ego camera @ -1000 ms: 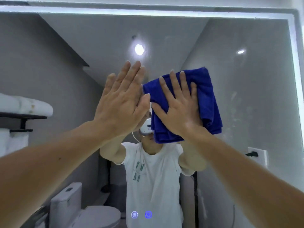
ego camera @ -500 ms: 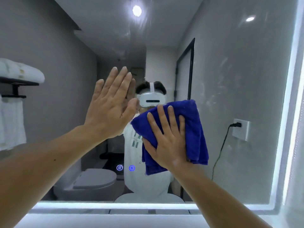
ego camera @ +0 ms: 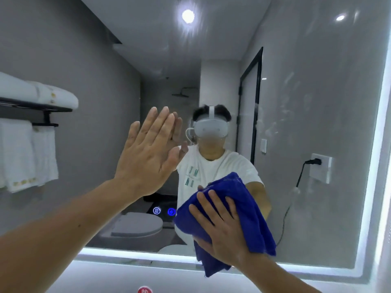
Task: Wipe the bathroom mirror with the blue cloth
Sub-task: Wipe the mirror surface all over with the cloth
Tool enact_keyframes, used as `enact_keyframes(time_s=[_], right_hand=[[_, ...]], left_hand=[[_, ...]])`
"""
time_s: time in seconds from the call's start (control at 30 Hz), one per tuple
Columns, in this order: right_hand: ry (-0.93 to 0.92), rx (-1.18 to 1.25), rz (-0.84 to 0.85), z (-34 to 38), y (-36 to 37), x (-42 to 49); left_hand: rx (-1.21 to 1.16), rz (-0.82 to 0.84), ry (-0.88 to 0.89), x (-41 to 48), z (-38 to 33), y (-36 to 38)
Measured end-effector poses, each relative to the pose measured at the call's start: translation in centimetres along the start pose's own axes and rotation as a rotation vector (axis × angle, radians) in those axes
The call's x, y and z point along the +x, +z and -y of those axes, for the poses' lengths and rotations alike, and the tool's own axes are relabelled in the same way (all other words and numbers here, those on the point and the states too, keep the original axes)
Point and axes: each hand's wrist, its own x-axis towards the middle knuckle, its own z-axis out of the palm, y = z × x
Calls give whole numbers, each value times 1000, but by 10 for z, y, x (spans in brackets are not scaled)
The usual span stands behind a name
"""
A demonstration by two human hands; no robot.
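The bathroom mirror fills the view, framed by a lit strip along its bottom and right edges. My right hand presses the folded blue cloth flat against the glass near the mirror's lower edge, fingers spread and straight. The cloth's lower corner hangs over the lit bottom strip. My left hand rests flat on the glass to the left and higher up, fingers straight and together. Smudges show on the glass at the right.
Two glowing touch buttons sit in the glass just left of the cloth. The lit strip marks the mirror's bottom edge. A red cap pokes up at the frame's bottom. The glass reflects towels, a toilet and a wall socket.
My right hand has slid the blue cloth down the glass from the upper middle to near the bottom edge. My left hand stayed flat on the mirror.
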Motion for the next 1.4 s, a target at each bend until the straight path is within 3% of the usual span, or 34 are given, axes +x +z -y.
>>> enact_keyframes(time_s=[0.1,0.23,0.47,0.57,0.73,1.0,1.2,1.4], right_hand=[[-127,21,-46,-42,-19,37],[25,-16,-128,-105,-57,121],[203,-63,-113,-209,-125,237],[362,-66,-162,-209,-125,248],[525,-47,-225,-158,-100,214],[300,-17,-83,-80,-62,127],[40,-67,-19,-125,-75,152],[193,-38,-88,-190,-117,235]], left_hand=[[30,-55,36,14,9,-9],[19,-94,34,39,17,-13],[39,-160,66,74,29,-21],[21,-209,67,74,33,-26],[50,-157,57,57,38,-24],[36,-101,78,40,35,-15],[51,-179,94,85,33,-25],[75,-212,73,137,32,-36]])
